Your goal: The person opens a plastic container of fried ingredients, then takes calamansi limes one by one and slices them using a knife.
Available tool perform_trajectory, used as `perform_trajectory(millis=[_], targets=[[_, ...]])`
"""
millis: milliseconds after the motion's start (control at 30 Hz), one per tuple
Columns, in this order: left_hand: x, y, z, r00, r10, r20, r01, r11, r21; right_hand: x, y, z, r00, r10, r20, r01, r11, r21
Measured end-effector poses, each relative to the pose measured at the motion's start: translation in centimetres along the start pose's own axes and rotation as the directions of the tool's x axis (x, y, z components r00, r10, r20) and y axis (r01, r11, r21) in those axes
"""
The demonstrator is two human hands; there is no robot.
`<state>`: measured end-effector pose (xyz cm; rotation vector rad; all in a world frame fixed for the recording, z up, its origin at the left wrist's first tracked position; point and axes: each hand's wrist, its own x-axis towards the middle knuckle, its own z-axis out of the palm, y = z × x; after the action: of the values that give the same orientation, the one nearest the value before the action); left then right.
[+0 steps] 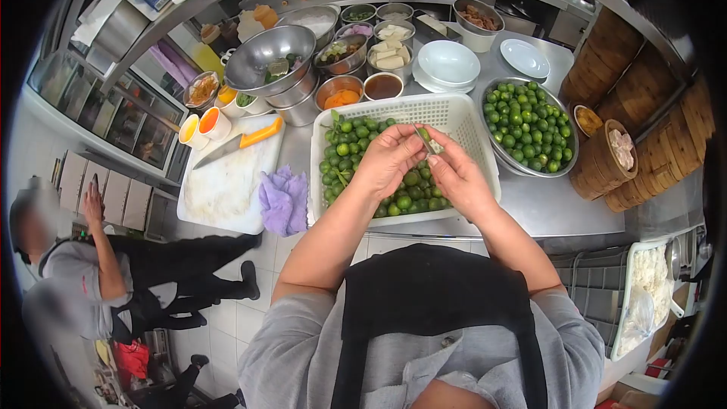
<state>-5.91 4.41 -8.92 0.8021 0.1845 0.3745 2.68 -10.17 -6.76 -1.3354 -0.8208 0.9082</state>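
Note:
Over a white perforated basket [458, 110] my two hands meet, fingertips close together. My left hand [388, 160] is closed in a pinch at a small green lime [425, 135], mostly hidden by the fingers. From the other side, my right hand [462, 178] pinches the same lime between thumb and fingers. A thin dark sliver shows at the fingertips; I cannot make out what it is. Below the hands, loose green limes [344, 148], some with leaves, fill the left and front of the basket. To the right stands a steel bowl [496, 153] heaped with green limes [530, 125].
Left of the basket lie a purple cloth [284, 201] and a white cutting board [219, 197] with a yellow-handled knife [260, 133]. Steel bowls [265, 60], food containers and white plates [448, 62] stand behind. Bamboo steamers [666, 159] are stacked right. Two people [98, 273] stand left.

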Motion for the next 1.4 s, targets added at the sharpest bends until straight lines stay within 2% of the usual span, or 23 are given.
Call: perform_trajectory(millis=[33, 67, 167, 200, 233, 300, 500, 567, 600, 633, 667, 700, 767, 800, 833, 867, 900, 1000, 1033, 1067, 1100, 1167, 1400], targets=[[-0.1, 0.4, 0.0, 0.999, 0.028, 0.030, -0.030, 0.998, 0.063, 1.1, 1.7, -0.2, 0.944, -0.329, -0.035, 0.313, 0.924, -0.221], [-0.1, 0.7, 0.1, 0.997, 0.052, 0.063, -0.059, 0.990, 0.127, 1.8, 2.3, -0.3, 0.784, -0.621, 0.003, 0.562, 0.707, -0.429], [-0.5, 1.5, 0.7, 0.997, 0.041, 0.066, -0.056, 0.968, 0.243, 1.8, 1.3, -0.7, 0.784, -0.620, -0.026, 0.548, 0.712, -0.440], [-0.5, 1.7, 0.7, 0.997, 0.036, 0.066, -0.052, 0.968, 0.246, 0.2, -0.4, -0.8, 0.991, -0.119, -0.065, 0.113, 0.989, -0.098], [-0.4, 1.9, 0.6, 0.998, 0.019, 0.060, -0.031, 0.977, 0.211, 0.0, -0.8, -1.0, 0.991, -0.118, -0.068, 0.112, 0.989, -0.093], [-0.2, 2.3, 0.4, 0.999, -0.002, 0.051, -0.007, 0.984, 0.179, -0.1, -1.2, -1.7, 0.990, 0.139, 0.018, -0.136, 0.929, 0.345], [0.9, 3.1, -1.0, 0.998, -0.036, -0.046, 0.047, 0.965, 0.257, -1.2, -2.7, -2.5, 0.994, 0.109, -0.027, -0.104, 0.986, 0.129], [1.5, 3.7, -0.4, 0.998, -0.061, -0.033, 0.069, 0.944, 0.323, -0.9, -2.0, -4.0, 0.992, 0.124, -0.005, -0.122, 0.979, 0.162], [1.9, 3.8, 0.2, 0.993, -0.073, -0.095, 0.120, 0.681, 0.723, -0.9, -1.6, -4.7, 0.979, 0.203, -0.011, -0.195, 0.955, 0.224], [2.3, 3.9, 1.1, 0.987, -0.054, -0.154, 0.163, 0.259, 0.952, -1.0, -1.4, -5.3, 0.960, 0.278, -0.011, -0.264, 0.922, 0.285], [2.9, 3.1, 0.9, 0.988, -0.026, -0.153, 0.155, 0.085, 0.984, -1.1, -1.2, -5.7, 0.956, 0.293, 0.011, -0.284, 0.917, 0.280], [3.6, 2.0, 0.0, 0.988, -0.023, -0.154, 0.155, 0.082, 0.984, -1.3, -1.0, -5.9, 0.957, 0.290, 0.013, -0.282, 0.917, 0.281], [5.0, -0.1, -1.3, 0.981, 0.094, 0.171, -0.102, -0.501, 0.859, -1.6, -0.6, -6.0, 0.953, 0.303, 0.028, -0.301, 0.925, 0.230], [6.2, -0.6, -1.3, 0.981, 0.097, 0.170, -0.099, -0.504, 0.858, -1.8, -0.5, -6.0, 0.953, 0.300, 0.032, -0.299, 0.926, 0.231], [7.4, -0.7, -0.7, 0.995, -0.079, -0.053, -0.003, -0.589, 0.808, -2.0, -0.5, -6.1, 0.954, 0.291, 0.068, -0.299, 0.936, 0.185], [8.2, -0.7, -0.3, 0.931, -0.224, -0.288, 0.063, -0.679, 0.731, -2.1, -0.5, -6.2, 0.954, 0.282, 0.103, -0.295, 0.945, 0.140], [8.4, -0.6, -0.2, 0.932, -0.221, -0.287, 0.062, -0.682, 0.728, -2.2, -0.5, -6.3, 0.955, 0.278, 0.103, -0.290, 0.946, 0.142], [7.2, 0.7, 1.1, 0.955, -0.234, -0.182, -0.007, -0.633, 0.774, -2.6, -0.1, -6.9, 0.972, 0.221, 0.085, -0.236, 0.932, 0.274], [6.2, 1.7, 1.6, 0.955, -0.240, -0.174, 0.142, -0.146, 0.979, -2.6, -0.3, -7.0, 0.973, 0.214, 0.083, -0.229, 0.932, 0.281], [5.1, 2.2, 2.1, 0.955, -0.245, -0.168, 0.254, 0.384, 0.888, -2.9, -0.4, -6.9, 0.984, 0.169, 0.056, -0.177, 0.940, 0.290], [4.0, 2.2, 2.5, 0.952, -0.251, -0.174, 0.261, 0.374, 0.890, -3.1, -0.4, -6.6, 0.991, 0.128, 0.029, -0.131, 0.945, 0.300], [1.8, 1.9, 3.2, 0.978, -0.205, 0.029, 0.181, 0.915, 0.360, -3.3, -0.6, -6.1, 0.995, 0.082, 0.048, -0.093, 0.956, 0.279], [-1.0, 0.0, 4.1, 0.992, -0.120, 0.024, 0.114, 0.979, 0.168, -2.9, -0.1, -4.5, 0.990, -0.029, 0.140, 0.016, 0.995, 0.097]])
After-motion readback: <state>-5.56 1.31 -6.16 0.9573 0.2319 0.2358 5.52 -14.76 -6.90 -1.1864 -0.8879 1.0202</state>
